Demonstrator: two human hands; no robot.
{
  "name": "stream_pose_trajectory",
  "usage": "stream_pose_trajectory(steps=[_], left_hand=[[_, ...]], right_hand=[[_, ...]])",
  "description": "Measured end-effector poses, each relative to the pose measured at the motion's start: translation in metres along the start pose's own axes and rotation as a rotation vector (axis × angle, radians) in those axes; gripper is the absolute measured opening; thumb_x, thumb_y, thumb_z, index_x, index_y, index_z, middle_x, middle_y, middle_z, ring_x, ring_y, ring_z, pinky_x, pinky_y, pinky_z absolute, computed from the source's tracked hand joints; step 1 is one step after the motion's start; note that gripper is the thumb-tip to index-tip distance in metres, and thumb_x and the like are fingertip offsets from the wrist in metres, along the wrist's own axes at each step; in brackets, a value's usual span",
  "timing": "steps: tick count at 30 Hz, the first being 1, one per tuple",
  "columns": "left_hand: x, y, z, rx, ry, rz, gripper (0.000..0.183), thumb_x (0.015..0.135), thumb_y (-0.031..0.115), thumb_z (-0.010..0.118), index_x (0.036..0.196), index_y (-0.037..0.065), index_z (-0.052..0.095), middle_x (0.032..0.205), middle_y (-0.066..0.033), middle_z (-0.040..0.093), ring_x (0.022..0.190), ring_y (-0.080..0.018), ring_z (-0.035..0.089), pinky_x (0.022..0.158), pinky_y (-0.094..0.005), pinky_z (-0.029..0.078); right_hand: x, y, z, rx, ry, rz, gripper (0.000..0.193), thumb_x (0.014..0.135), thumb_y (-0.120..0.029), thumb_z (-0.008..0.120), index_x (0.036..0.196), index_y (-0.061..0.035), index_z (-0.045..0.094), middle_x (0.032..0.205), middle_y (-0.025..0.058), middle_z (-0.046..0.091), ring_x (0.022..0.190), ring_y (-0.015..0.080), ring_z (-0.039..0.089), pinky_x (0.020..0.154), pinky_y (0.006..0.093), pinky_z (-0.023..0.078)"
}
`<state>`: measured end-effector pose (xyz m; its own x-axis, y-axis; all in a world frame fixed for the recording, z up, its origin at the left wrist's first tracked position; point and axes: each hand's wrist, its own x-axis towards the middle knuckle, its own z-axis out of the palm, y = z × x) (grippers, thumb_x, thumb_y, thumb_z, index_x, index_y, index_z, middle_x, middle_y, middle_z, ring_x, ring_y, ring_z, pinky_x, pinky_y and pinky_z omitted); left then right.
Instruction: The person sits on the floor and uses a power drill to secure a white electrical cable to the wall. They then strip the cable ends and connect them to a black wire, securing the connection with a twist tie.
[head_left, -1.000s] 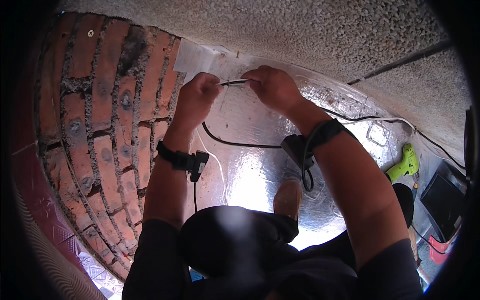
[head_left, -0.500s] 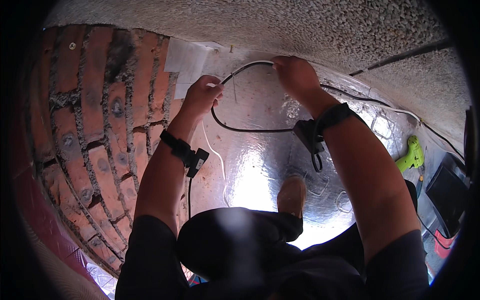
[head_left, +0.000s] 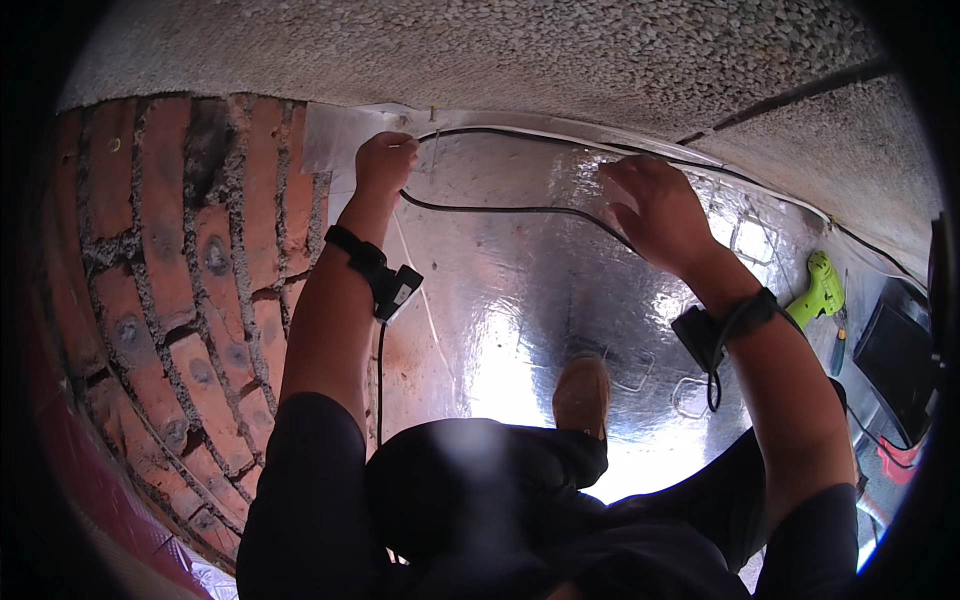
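Observation:
My left hand (head_left: 385,163) is closed on a black cable (head_left: 520,209) near the corner where the brick meets the rough wall. From this hand one length of the cable runs right along the foot of the rough wall, beside a white wire (head_left: 790,197). Another length loops back below it and passes behind my right hand. A thin white wire (head_left: 429,310) hangs down below my left hand. My right hand (head_left: 660,210) has its fingers and thumb apart, over the silvery sheet (head_left: 500,260), and grips nothing.
Red brickwork (head_left: 200,260) stands on the left, with a rough pebbled wall (head_left: 560,60) across the top. At right lie a lime-green gun-shaped tool (head_left: 823,285), a screwdriver (head_left: 838,350) and a black flat panel (head_left: 890,365). My shoe (head_left: 582,395) rests on the silvery sheet.
My right hand has let go of the cable and moved right and down, its fingers opening. My left hand has shifted slightly up and left, and the raised cable loop has flattened toward the wall.

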<state>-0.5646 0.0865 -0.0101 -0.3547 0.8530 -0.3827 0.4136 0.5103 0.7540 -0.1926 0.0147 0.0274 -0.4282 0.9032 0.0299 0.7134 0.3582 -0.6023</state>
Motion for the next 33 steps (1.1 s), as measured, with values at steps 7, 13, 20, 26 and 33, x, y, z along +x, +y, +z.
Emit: stream_pose_trajectory(steps=[7, 13, 20, 26, 33], left_hand=[[0.024, 0.005, 0.005, -0.093, -0.027, -0.015, 0.012, 0.078, 0.008, 0.068, 0.087, 0.001, 0.067, 0.065, -0.0042, 0.061, 0.048, -0.0089, 0.050, 0.042, -0.0220, 0.038], [0.039, 0.007, 0.002, -0.126, 0.008, 0.076, 0.011, 0.077, 0.007, 0.070, 0.086, 0.001, 0.066, 0.066, -0.0048, 0.062, 0.049, -0.0095, 0.052, 0.043, -0.0229, 0.039], [0.039, 0.007, 0.004, -0.130, 0.095, 0.117, 0.015, 0.077, 0.007, 0.072, 0.087, -0.002, 0.065, 0.070, -0.0066, 0.064, 0.056, -0.0122, 0.058, 0.049, -0.0251, 0.047], [0.035, 0.007, 0.004, -0.226, 0.125, 0.094, 0.017, 0.077, 0.004, 0.071, 0.090, -0.005, 0.063, 0.072, -0.0079, 0.064, 0.058, -0.0140, 0.060, 0.052, -0.0267, 0.050], [0.030, 0.015, 0.010, -0.353, 0.066, 0.059, 0.008, 0.080, 0.001, 0.064, 0.087, -0.003, 0.063, 0.071, -0.0075, 0.062, 0.056, -0.0121, 0.055, 0.048, -0.0234, 0.038]], right_hand=[[-0.036, 0.009, -0.035, 0.011, -0.047, 0.076, 0.043, 0.079, -0.016, 0.064, 0.121, -0.0103, 0.059, 0.109, 0.0131, 0.062, 0.101, 0.0326, 0.058, 0.090, 0.0408, 0.047], [-0.047, 0.008, -0.048, -0.001, -0.080, 0.079, 0.044, 0.076, -0.009, 0.067, 0.120, -0.0092, 0.059, 0.106, 0.0142, 0.064, 0.098, 0.0344, 0.060, 0.087, 0.0394, 0.049], [-0.048, 0.004, -0.038, 0.172, -0.170, 0.122, 0.041, 0.081, -0.011, 0.066, 0.121, -0.0074, 0.058, 0.109, 0.0149, 0.063, 0.101, 0.0326, 0.061, 0.089, 0.0377, 0.049], [-0.026, -0.019, 0.000, 0.311, -0.134, 0.083, 0.047, 0.081, -0.011, 0.066, 0.127, -0.0065, 0.054, 0.124, 0.0146, 0.056, 0.111, 0.0310, 0.057, 0.095, 0.0355, 0.047], [0.015, -0.051, 0.065, 0.256, -0.109, 0.082, 0.050, 0.084, -0.017, 0.062, 0.131, -0.0067, 0.050, 0.130, 0.0144, 0.053, 0.119, 0.0309, 0.051, 0.101, 0.0377, 0.042]])
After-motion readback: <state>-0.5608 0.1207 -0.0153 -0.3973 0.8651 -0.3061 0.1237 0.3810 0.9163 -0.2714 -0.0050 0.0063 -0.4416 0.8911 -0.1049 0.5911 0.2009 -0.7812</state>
